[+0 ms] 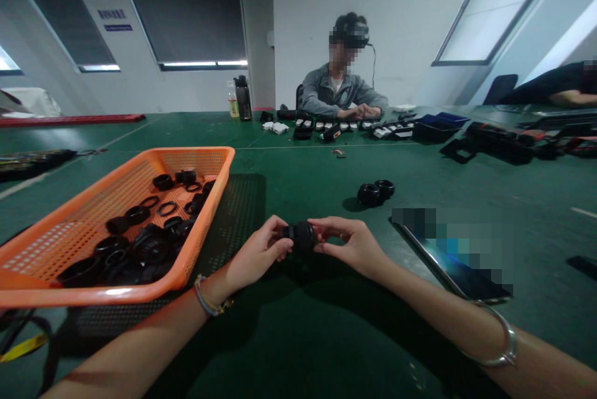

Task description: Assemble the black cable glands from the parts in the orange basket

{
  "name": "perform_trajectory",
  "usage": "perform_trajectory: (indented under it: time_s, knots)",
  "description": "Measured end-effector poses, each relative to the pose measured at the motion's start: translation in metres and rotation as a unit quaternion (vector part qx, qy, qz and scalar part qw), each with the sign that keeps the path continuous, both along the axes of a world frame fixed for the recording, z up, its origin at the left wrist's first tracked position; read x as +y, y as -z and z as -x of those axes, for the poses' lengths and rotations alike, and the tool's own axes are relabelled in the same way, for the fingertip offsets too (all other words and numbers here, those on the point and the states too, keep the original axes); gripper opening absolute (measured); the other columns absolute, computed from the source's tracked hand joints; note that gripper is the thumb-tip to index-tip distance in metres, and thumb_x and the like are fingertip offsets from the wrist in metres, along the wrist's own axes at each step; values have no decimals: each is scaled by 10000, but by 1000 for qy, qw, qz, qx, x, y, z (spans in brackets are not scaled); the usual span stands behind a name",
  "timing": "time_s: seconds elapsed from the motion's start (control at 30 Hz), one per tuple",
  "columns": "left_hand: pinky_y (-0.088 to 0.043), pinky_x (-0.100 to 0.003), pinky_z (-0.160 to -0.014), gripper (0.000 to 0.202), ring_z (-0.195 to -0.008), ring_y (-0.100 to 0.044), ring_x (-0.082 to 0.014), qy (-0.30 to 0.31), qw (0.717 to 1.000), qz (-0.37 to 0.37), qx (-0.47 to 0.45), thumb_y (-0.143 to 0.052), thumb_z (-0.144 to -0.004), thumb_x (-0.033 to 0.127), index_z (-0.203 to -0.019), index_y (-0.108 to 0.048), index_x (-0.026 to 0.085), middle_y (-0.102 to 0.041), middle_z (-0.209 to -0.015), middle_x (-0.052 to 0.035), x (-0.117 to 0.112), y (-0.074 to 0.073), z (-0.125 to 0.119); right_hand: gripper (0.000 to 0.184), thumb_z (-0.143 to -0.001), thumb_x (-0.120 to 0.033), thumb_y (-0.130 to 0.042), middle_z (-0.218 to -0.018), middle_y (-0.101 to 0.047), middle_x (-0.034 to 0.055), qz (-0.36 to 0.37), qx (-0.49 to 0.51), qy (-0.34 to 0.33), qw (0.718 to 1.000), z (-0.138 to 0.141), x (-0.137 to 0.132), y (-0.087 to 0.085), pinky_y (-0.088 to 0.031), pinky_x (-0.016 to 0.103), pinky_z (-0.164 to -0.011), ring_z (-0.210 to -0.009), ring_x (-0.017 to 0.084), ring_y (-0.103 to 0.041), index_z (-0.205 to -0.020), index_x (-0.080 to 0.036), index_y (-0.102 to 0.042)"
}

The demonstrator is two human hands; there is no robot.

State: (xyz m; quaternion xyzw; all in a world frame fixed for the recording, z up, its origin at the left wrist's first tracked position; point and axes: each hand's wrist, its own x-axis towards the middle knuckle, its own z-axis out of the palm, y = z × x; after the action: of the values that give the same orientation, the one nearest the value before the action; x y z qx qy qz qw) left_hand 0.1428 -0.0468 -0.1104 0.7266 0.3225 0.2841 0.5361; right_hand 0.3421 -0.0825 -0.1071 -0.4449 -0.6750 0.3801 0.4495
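Between my two hands, just above the green table [298,349], is a black cylindrical fitting [303,236] lying on its side. My left hand [261,250] pinches its narrower end between thumb and fingers. At the wider end, the thumb and fingertips of my right hand [349,242] close on it from the right. Two black ring-shaped fittings [370,194] sit side by side on the table beyond my right hand. To my left, an orange perforated basket [205,256] holds several loose black fittings and thin rings [152,243].
Right of my right hand lies a tablet-like device [448,256], partly pixelated. Across the table sits a person [342,91] behind several small dark and white parts [331,132]. A black bottle [242,98] and a clear bottle [232,100] stand at the back; dark trays [438,127] lie far right.
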Motion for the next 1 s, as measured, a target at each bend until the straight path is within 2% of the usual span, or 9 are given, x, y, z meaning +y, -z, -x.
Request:
perform_trajectory:
  time_s: [0.4,0.7,0.8,1.0]
  knots:
    - [-359,-214,-530,150,-548,-450,-86,-1,1000,-9,-2,-467,-789,302,-840,-403,176,-463,-619,52,-1,-1,0,372,-615,-210,-709,-779,-707,25,17,-15,21,1000,1,0,0,-540,345,-718,-711,167,-647,-985,-190,-672]
    - [-351,-213,-525,163,-548,-443,-85,0,1000,-1,-7,-470,-781,313,-834,-399,176,-465,-633,50,1,0,0,313,-660,-241,-682,-899,-663,60,-20,-12,-13,1000,-2,0,-2,-525,317,-713,-790,166,-623,-967,-184,-669]
    - [-351,-212,-521,181,-541,-441,-82,-5,1000,10,-11,-473,-781,332,-833,-399,176,-471,-640,48,1,0,0,332,-669,-220,-664,-905,-650,56,-28,-6,-28,999,-2,0,-1,-527,316,-733,-795,159,-619,-999,-182,-651]
    - [-357,-205,-517,189,-536,-446,-76,-3,1000,12,-16,-489,-785,335,-835,-405,174,-478,-632,49,1,1,0,370,-646,-163,-664,-892,-662,45,-11,-26,-3,1000,2,-3,-3,-533,338,-771,-783,160,-633,-1011,-189,-614]
